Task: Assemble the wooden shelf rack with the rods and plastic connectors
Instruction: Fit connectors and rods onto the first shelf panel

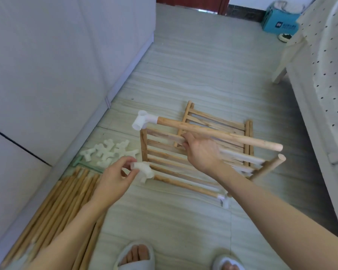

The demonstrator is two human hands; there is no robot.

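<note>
The slatted wooden shelf panel (pixel 164 162) is held tilted above the tiled floor (pixel 183 75), with white plastic connectors on its corners. The right hand (pixel 201 152) grips one slat from above; a thick rod (pixel 219 134) capped by a white connector (pixel 143 120) crosses just beyond its fingers. The left hand (pixel 115 176) pinches the near-left corner connector (pixel 144 170). A 2nd panel (pixel 222 121) lies flat behind. Loose connectors (pixel 109 152) and spare rods (pixel 62 203) lie left. The blue box (pixel 279 21) bears unreadable print.

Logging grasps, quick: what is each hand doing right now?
Left hand: pinches a white plastic connector.
Right hand: grips a slat of the wooden shelf panel.
</note>
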